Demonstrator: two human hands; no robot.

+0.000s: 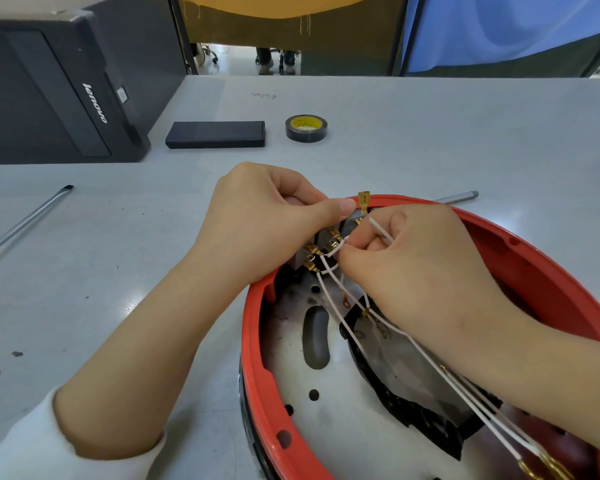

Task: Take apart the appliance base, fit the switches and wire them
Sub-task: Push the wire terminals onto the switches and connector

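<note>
Two hands [257,220] [413,261] pinch wires [329,271]; one base [257,341].

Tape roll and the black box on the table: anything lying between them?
Nothing: head view shows only bare grey table between the tape roll and the black box.

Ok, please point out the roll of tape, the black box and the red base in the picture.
roll of tape [306,128]: head view, on its yellow core label.
black box [215,134]: head view, middle of its top face.
red base [257,368]: head view, on its left rim.
</note>
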